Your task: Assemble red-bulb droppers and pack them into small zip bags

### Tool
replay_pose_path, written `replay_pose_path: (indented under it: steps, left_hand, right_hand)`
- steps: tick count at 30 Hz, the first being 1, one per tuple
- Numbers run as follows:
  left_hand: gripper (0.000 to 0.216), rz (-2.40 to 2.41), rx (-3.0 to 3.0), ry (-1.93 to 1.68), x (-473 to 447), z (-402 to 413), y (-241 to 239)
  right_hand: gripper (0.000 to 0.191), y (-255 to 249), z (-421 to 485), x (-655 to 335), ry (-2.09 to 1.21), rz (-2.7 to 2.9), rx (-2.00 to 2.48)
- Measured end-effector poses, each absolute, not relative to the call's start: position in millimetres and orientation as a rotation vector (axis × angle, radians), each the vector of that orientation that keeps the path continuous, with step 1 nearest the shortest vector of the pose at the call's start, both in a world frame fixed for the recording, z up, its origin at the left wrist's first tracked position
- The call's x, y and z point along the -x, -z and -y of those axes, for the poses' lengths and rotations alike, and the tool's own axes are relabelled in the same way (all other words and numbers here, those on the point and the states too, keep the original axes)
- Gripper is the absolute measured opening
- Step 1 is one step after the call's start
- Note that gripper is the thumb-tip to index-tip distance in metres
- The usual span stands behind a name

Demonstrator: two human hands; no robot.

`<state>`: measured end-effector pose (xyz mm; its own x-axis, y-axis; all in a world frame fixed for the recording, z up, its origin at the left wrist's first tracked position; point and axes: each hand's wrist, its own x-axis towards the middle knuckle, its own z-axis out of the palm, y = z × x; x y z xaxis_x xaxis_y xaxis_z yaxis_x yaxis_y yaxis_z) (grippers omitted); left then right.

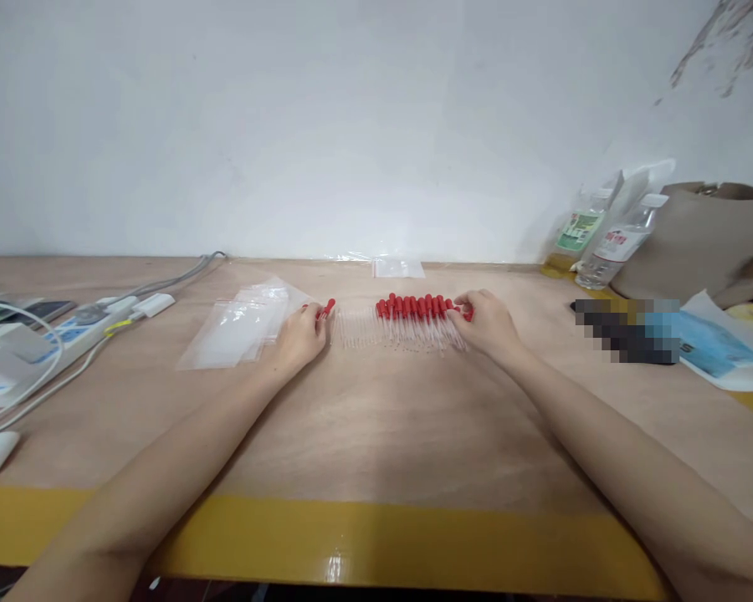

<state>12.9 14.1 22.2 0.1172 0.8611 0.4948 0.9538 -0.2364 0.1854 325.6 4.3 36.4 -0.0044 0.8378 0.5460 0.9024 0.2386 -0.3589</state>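
A row of thin droppers with red rubber bulbs (pixel 414 307) lies in the middle of the wooden table, their clear tubes pointing toward me. To the left of this row are several clear tubes (pixel 357 328) without bulbs. My left hand (pixel 304 337), beside the clear tubes, is closed on a few small red rubber bulbs (pixel 330 305), one of which sticks up past the fingertips. At the row's right end, the thumb and fingers of my right hand (pixel 486 320) close around a red bulb; how much it grips is partly hidden.
Clear plastic bags (pixel 232 330) lie left of my left hand, and another bag (pixel 398 268) lies by the wall. A power strip (pixel 69 334) with cables occupies the left side. Bottles (pixel 618 247), a bag (pixel 696 238) and a blue packet (pixel 721 343) stand or lie right.
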Motion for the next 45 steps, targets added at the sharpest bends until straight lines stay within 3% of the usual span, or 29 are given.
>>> replay_pose_path:
  steps: [5,13,20,25,32,35,39,42,45]
  left_hand:
    - [0.019,1.832,2.217,0.631,-12.0,-26.9,-18.1]
    - [0.027,1.855,2.278,0.498,-20.4,-36.3,-23.9]
    - [0.032,2.2,2.123,0.3,-39.2,-37.8,-34.1]
    - [0.033,2.293,2.085,0.244,-46.6,-47.3,-34.1]
    - [0.041,2.272,2.193,0.329,-36.0,-40.7,-45.5]
    - [0.03,2.077,2.364,0.593,-31.7,-22.8,-48.2]
    - [0.017,1.648,2.663,0.922,-35.0,6.5,-33.2]
    - [0.015,1.399,2.77,1.067,-40.0,19.0,-14.6]
    - [0.018,1.269,2.807,1.091,-43.4,21.6,-2.8]
  right_hand:
    - [0.02,-46.9,-11.5,-348.0,0.121,1.839,1.907]
    - [0.015,-51.7,-18.5,-364.2,0.075,1.869,2.034]
    - [0.01,-53.4,-12.8,-357.7,-0.148,1.984,2.159]
    - [0.016,-47.2,-10.5,-347.1,0.048,2.026,2.26]
    - [0.022,-48.3,-8.0,-345.4,0.067,1.966,2.296]
    - [0.017,-55.3,-3.5,-340.4,0.066,1.943,2.165]
    - [0.012,-49.0,6.1,-315.2,-0.072,1.863,1.659]
    - [0.011,-27.5,16.1,-289.2,-0.311,1.818,1.257]
    - [0.011,-5.0,26.0,-271.5,-0.35,1.905,1.036]
